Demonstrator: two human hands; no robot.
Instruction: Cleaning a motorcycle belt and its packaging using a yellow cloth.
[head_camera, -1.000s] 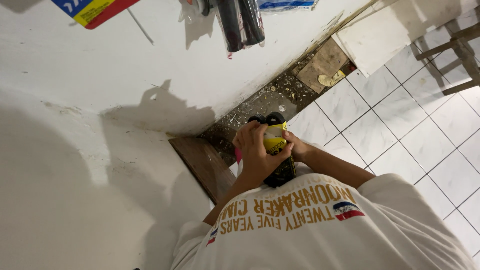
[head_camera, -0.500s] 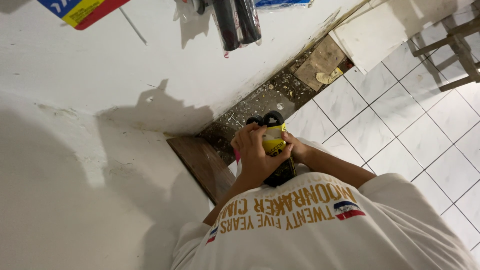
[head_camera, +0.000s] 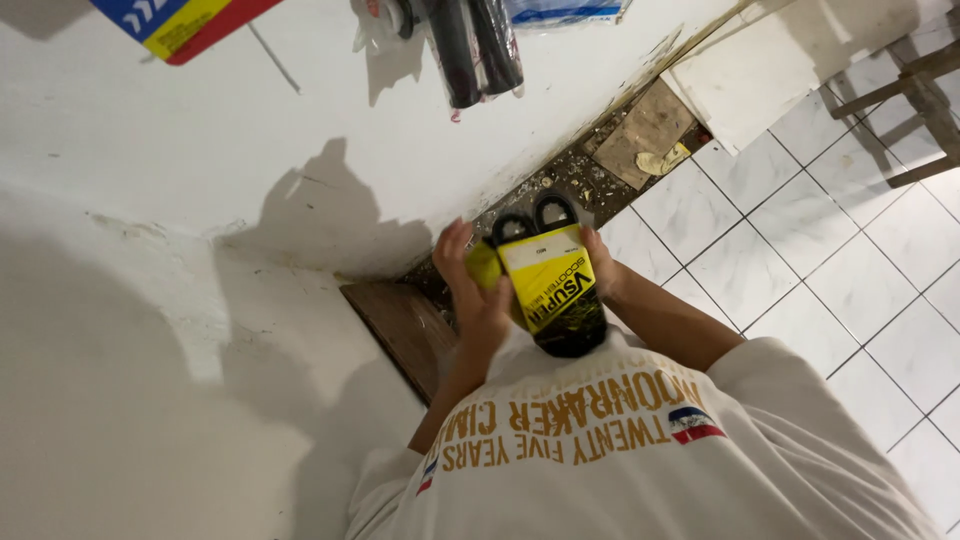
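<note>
Head view. I hold a looped black rubber belt in its yellow card sleeve out before my chest, over the wall-floor corner. My left hand is wrapped round the sleeve's near edge; my right hand is pinched on the far edge, mostly hidden behind it.

Risk, as I judge it: the glossy card could slide off the belt if my grip loosens, dropping it into the gritty rubble strip below.

Wall chalky white, scuffed; floor tiles smooth, square; dark wooden board flat against the wall.
</note>
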